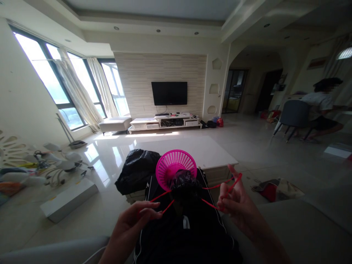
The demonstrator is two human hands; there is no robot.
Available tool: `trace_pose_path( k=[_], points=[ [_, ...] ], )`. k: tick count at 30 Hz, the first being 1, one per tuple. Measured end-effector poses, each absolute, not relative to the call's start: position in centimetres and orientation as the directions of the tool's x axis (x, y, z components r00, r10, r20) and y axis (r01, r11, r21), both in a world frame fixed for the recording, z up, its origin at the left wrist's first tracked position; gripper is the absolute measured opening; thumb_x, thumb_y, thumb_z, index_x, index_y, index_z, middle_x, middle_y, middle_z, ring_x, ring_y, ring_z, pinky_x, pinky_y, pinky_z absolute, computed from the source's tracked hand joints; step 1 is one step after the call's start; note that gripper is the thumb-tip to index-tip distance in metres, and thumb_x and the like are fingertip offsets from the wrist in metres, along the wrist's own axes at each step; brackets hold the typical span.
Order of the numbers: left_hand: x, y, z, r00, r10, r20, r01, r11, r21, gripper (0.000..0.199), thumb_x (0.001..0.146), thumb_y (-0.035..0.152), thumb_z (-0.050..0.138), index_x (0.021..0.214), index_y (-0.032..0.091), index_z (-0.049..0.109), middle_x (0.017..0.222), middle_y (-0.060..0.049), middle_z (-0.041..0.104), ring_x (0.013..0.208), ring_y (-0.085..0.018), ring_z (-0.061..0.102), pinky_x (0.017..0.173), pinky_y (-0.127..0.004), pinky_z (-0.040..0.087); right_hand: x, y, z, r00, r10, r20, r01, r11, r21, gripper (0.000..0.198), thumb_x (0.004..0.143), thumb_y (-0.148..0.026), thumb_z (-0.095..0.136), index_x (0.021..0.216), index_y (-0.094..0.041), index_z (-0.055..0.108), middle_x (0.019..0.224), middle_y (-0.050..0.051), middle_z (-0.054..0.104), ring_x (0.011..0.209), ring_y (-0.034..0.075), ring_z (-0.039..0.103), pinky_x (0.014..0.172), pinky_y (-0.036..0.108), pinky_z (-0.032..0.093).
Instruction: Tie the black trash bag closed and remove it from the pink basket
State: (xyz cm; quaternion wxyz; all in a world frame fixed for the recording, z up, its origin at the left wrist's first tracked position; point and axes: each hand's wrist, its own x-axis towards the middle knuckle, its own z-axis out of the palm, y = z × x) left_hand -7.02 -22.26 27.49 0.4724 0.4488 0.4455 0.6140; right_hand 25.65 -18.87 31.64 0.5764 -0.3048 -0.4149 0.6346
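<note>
A gathered black plastic bag (185, 183) rests over my lap, with red drawstrings (211, 187) stretched out from both its sides. My left hand (137, 218) is closed on the left string loop, thumb and fingers pinched together. On the other side, my right hand (235, 198) grips the right loop, which runs around its raised index finger. Just behind the bag, a bright pink plastic basket (176, 163) with slotted walls lies tilted, its mouth facing me. The bag covers its lower right part.
A large black plastic bag (139, 170) lies on the left part of the white coffee table (203, 150). A long white box (68, 200) is on the floor at left. A person (320, 106) sits on a dark chair (295, 113) at far right.
</note>
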Motion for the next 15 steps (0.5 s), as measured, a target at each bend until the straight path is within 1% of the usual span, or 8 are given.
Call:
trace_pose_path(
  k=[3,5,7,8,9,11,13,15],
  points=[
    [-7.2,-22.3,27.6,-0.144,0.976,0.163,-0.045,-0.171,0.984,0.029,0.083,0.046,0.084,0.096,0.020,0.081,0.095,-0.009,0.086,0.085,-0.024,0.081,0.088,-0.037,0.066,25.6,-18.9,31.7,-0.160,0.984,0.082,-0.516,-0.012,-0.857,0.115,0.075,-0.022,0.095,0.162,-0.048,0.026,0.085,-0.008,0.066,0.070,0.010,0.070,0.063,0.017,0.056],
    [-7.4,-22.3,27.6,-0.109,0.975,0.191,0.024,-0.190,0.982,0.030,0.088,0.048,0.078,0.100,0.021,0.082,0.087,-0.007,0.084,0.074,-0.020,0.077,0.088,-0.037,0.066,25.7,-18.7,31.5,-0.166,0.982,0.086,-0.530,-0.015,-0.848,0.106,0.074,-0.021,0.095,0.158,-0.044,0.036,0.084,-0.008,0.066,0.071,0.010,0.070,0.064,0.017,0.057],
    [-7.5,-22.2,27.5,-0.079,0.977,0.197,0.093,-0.190,0.977,0.033,0.092,0.051,0.072,0.105,0.023,0.082,0.094,-0.006,0.084,0.057,-0.013,0.067,0.081,-0.035,0.066,25.7,-18.6,31.4,-0.173,0.981,0.093,-0.537,-0.015,-0.843,0.097,0.073,-0.020,0.095,0.153,-0.040,0.044,0.084,-0.007,0.065,0.070,0.010,0.070,0.064,0.017,0.057],
    [-7.6,-22.1,27.4,-0.063,0.979,0.194,0.142,-0.184,0.973,0.034,0.092,0.052,0.071,0.108,0.024,0.082,0.101,-0.007,0.084,0.054,-0.011,0.062,0.075,-0.033,0.065,25.8,-18.6,31.3,-0.176,0.979,0.099,-0.538,-0.011,-0.843,0.092,0.072,-0.020,0.096,0.149,-0.039,0.048,0.083,-0.007,0.065,0.070,0.010,0.070,0.063,0.017,0.057],
    [-7.6,-21.9,27.2,-0.048,0.981,0.189,0.202,-0.176,0.963,0.034,0.091,0.051,0.072,0.109,0.025,0.082,0.106,-0.007,0.084,0.053,-0.010,0.060,0.069,-0.030,0.063,25.8,-18.5,31.3,-0.179,0.978,0.108,-0.536,-0.005,-0.845,0.087,0.072,-0.020,0.096,0.144,-0.038,0.051,0.082,-0.007,0.065,0.069,0.010,0.070,0.062,0.017,0.057],
    [-7.7,-21.6,26.6,-0.012,0.982,0.187,0.315,-0.174,0.933,0.035,0.087,0.048,0.077,0.113,0.026,0.082,0.103,-0.007,0.084,0.057,-0.012,0.061,0.059,-0.025,0.057,25.9,-18.4,31.1,-0.189,0.973,0.131,-0.523,0.013,-0.852,0.075,0.073,-0.020,0.096,0.135,-0.036,0.056,0.081,-0.008,0.065,0.068,0.010,0.070,0.060,0.016,0.056],
    [-7.7,-21.3,25.7,0.012,0.979,0.204,0.382,-0.192,0.904,0.037,0.082,0.043,0.082,0.116,0.027,0.082,0.097,-0.006,0.083,0.061,-0.014,0.062,0.056,-0.024,0.053,26.0,-18.2,30.8,-0.210,0.964,0.161,-0.509,0.033,-0.860,0.067,0.074,-0.021,0.095,0.128,-0.034,0.059,0.080,-0.008,0.065,0.067,0.010,0.070,0.059,0.016,0.055],
    [-7.7,-21.1,24.9,0.022,0.975,0.222,0.413,-0.212,0.886,0.040,0.080,0.041,0.082,0.118,0.029,0.081,0.099,-0.005,0.083,0.061,-0.014,0.061,0.057,-0.025,0.052,26.2,-18.0,30.5,-0.235,0.952,0.197,-0.501,0.055,-0.864,0.062,0.075,-0.021,0.094,0.126,-0.033,0.061,0.080,-0.008,0.065,0.066,0.010,0.071,0.058,0.016,0.055]
  ],
)
